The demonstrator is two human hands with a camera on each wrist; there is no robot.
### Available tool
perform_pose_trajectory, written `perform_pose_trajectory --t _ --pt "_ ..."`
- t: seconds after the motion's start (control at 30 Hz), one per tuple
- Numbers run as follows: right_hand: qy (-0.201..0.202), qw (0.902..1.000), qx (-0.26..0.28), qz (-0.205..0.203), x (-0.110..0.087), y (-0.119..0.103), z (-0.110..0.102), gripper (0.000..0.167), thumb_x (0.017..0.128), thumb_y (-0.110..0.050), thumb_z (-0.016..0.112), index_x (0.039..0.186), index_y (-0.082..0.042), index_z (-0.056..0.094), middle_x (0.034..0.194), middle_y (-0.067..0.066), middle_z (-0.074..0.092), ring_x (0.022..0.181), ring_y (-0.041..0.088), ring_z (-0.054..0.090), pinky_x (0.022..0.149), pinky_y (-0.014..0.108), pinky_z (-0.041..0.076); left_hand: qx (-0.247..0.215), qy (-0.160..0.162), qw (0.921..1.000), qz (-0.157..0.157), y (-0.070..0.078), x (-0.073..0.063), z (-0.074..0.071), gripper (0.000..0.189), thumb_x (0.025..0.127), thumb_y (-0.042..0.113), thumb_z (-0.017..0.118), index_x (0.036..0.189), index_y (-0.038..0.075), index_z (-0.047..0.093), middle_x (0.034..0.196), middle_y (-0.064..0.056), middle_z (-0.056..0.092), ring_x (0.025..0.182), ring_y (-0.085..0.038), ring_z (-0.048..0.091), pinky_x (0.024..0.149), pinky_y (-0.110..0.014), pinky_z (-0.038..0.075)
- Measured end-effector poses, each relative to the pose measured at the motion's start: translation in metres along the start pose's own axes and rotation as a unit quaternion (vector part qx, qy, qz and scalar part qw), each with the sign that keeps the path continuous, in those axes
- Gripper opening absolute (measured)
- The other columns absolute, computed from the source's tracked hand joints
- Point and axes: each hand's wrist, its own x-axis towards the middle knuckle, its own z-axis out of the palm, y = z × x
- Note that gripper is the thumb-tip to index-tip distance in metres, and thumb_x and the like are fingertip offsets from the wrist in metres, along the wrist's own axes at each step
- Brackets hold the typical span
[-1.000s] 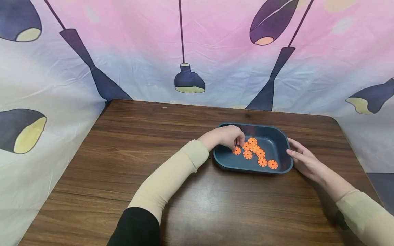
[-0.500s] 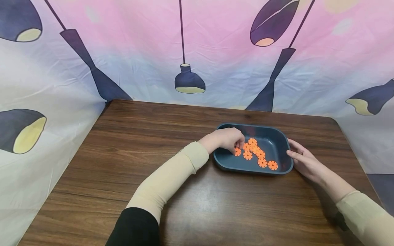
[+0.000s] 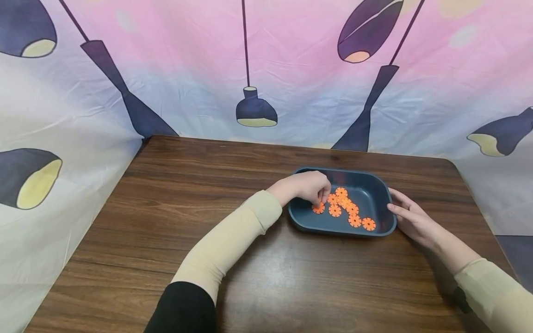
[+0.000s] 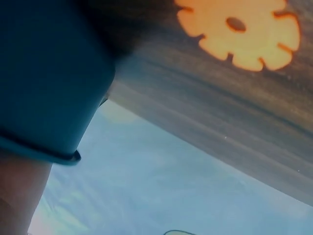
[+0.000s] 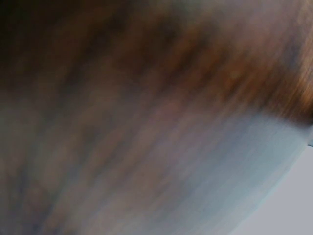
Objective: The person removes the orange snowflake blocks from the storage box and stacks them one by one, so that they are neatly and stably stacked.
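A dark blue oblong tray (image 3: pixel 301 226) stands on the table at right of centre, with several orange notched discs (image 3: pixel 335 210) flat on its floor. My left hand (image 3: pixel 311 186) reaches over its left side, fingers curled down onto the leftmost orange notched disc (image 3: pixel 318 209) and partly covering it. In the left wrist view, an orange notched disc (image 4: pixel 239 29) with a centre hole appears large at top right, and a dark blue surface (image 4: pixel 49 88) fills the left. At the tray's right end, my right hand (image 3: pixel 414 221) grips the wall, thumb at the rim. The right wrist view is blurred.
The wood-grain table (image 3: pixel 187 185) extends left of and in front of the tray. A patterned cloth backdrop (image 3: pixel 200 92) hangs behind the table's far edge and along its sides.
Under my left fingertips, the leftmost disc has shifted slightly left and toward me, while the hand itself barely moves. My right hand and the tray keep their places.
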Motion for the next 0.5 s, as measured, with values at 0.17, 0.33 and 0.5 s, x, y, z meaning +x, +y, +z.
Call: perform_pose_trajectory --t 0.17,0.33,0.5 --pt "-0.002 1.0000 0.002 -0.001 0.000 0.000 0.000 0.041 0.113 -0.013 0.046 0.149 -0.033 0.041 0.140 -0.024 0.055 0.124 -0.011 0.058 0.099 0.011 0.051 -0.025 0.020 0.9994 0.013 0.002 -0.010 -0.011 0.011 0.096 0.003 0.077 0.088 0.010 0.075 0.085 -0.001 0.072 0.079 -0.012 0.065 0.074 -0.023 0.055" --pt "-0.002 1.0000 -0.002 -0.002 0.000 0.000 0.000 0.042 0.113 -0.013 0.047 0.151 -0.032 0.040 0.141 -0.023 0.053 0.125 -0.012 0.058 0.099 0.010 0.050 -0.058 0.044 0.9965 0.041 -0.007 -0.021 -0.024 0.007 0.096 0.007 0.079 0.091 0.010 0.076 0.087 -0.004 0.075 0.081 -0.013 0.069 0.075 -0.022 0.056" --pt "-0.002 1.0000 -0.006 -0.002 0.000 0.000 0.000 0.043 0.114 -0.014 0.046 0.151 -0.032 0.039 0.141 -0.024 0.052 0.125 -0.012 0.057 0.099 0.010 0.050 -0.118 0.062 0.9893 0.059 -0.019 -0.037 -0.034 0.005 0.094 0.005 0.081 0.091 0.008 0.077 0.089 -0.006 0.078 0.081 -0.015 0.074 0.078 -0.026 0.060"
